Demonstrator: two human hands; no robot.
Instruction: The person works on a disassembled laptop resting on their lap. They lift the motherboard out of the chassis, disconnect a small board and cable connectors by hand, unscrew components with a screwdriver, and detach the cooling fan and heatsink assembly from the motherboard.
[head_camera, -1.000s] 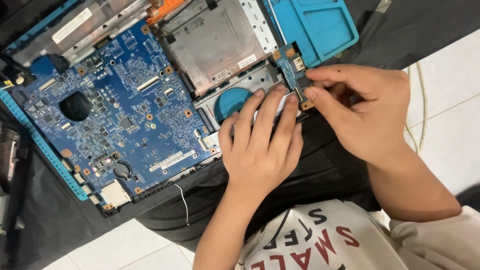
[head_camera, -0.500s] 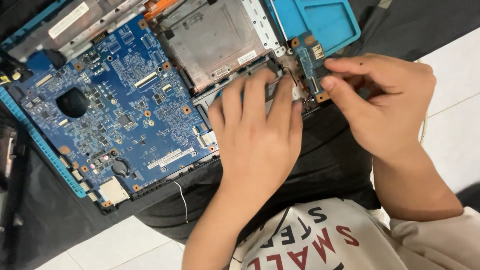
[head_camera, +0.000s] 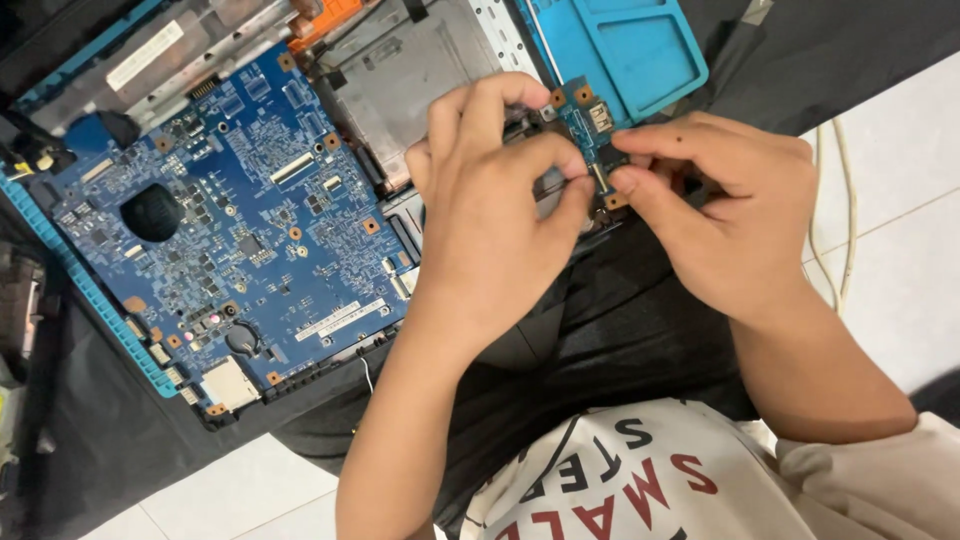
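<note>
small board (head_camera: 588, 128), head view: held over an opened laptop (head_camera: 150, 60) resting on black cloth (head_camera: 620, 330) above white floor tiles (head_camera: 900, 260). the board is blue, narrow, with copper pads and a metal port, beside a large blue mainboard (head_camera: 230, 230). left hand (head_camera: 495, 215) and right hand (head_camera: 730, 220) both pinch its lower end with fingertips.

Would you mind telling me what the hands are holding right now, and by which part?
Both hands pinch a small blue circuit board: the left hand and the right hand grip its lower end with thumb and finger tips.
</note>
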